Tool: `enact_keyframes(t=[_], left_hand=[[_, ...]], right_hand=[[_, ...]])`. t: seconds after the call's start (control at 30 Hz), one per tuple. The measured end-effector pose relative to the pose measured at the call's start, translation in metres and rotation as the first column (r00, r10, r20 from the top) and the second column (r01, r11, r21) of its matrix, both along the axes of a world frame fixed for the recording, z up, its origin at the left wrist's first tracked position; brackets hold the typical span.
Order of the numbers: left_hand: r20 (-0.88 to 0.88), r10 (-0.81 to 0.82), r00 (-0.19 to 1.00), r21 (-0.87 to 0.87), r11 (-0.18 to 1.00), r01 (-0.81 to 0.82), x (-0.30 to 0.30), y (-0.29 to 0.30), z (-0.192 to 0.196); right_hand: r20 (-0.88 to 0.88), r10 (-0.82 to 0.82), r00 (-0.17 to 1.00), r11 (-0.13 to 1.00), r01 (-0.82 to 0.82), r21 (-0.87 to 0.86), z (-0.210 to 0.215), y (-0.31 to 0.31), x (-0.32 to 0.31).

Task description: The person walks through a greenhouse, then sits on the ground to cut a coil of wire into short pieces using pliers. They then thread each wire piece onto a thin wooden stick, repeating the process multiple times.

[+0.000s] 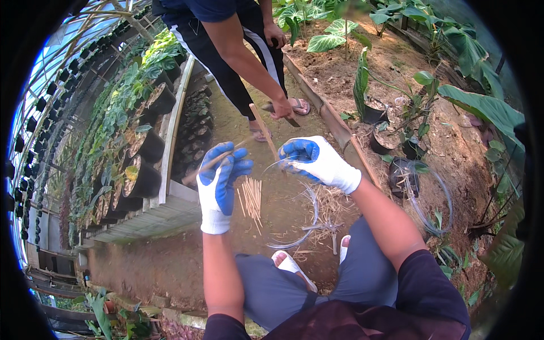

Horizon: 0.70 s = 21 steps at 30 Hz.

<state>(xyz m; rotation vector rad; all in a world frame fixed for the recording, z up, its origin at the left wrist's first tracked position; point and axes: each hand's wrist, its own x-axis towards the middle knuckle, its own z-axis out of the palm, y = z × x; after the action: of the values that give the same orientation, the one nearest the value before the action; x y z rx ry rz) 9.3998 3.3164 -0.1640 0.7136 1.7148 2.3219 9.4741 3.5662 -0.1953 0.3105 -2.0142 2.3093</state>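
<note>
Both my hands wear white gloves with blue palms. In my left hand (pixel 218 184), a thin bamboo stick (pixel 195 172) lies slantwise between thumb and fingers, slightly blurred. My right hand (pixel 320 162) is level with it, a short gap away, thumb and fingertips pinched on a fine clear strand (pixel 272 165). On the ground below lies a bundle of thin bamboo sticks (pixel 251 199). Beside it are a loose coil of clear plastic line (pixel 314 211) and a heap of pale shavings (pixel 335 204).
Ahead, a co-worker (pixel 226 42) bends over, one hand (pixel 281 107) at a dark blade (pixel 291 121) beside an upright bamboo strip (pixel 262 127). Potted plants (pixel 141 178) line a raised bench at left. A planted bed (pixel 334 73) with a board edge runs along the right, near another clear coil (pixel 447 198).
</note>
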Motion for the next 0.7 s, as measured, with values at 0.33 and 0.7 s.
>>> enact_keyframes(t=[0.33, 0.7], left_hand=[[0.069, -0.152, 0.986, 0.163, 0.977, 0.139, -0.009, -0.008, 0.001], [0.269, -0.203, 0.941, 0.205, 0.967, 0.15, -0.013, -0.011, -0.007]], right_hand=[[0.021, 0.137, 0.99, 0.987, -0.139, 0.086, 0.0, 0.023, 0.0], [0.128, 0.084, 0.988, 0.972, -0.053, -0.227, 0.001, 0.022, 0.0]])
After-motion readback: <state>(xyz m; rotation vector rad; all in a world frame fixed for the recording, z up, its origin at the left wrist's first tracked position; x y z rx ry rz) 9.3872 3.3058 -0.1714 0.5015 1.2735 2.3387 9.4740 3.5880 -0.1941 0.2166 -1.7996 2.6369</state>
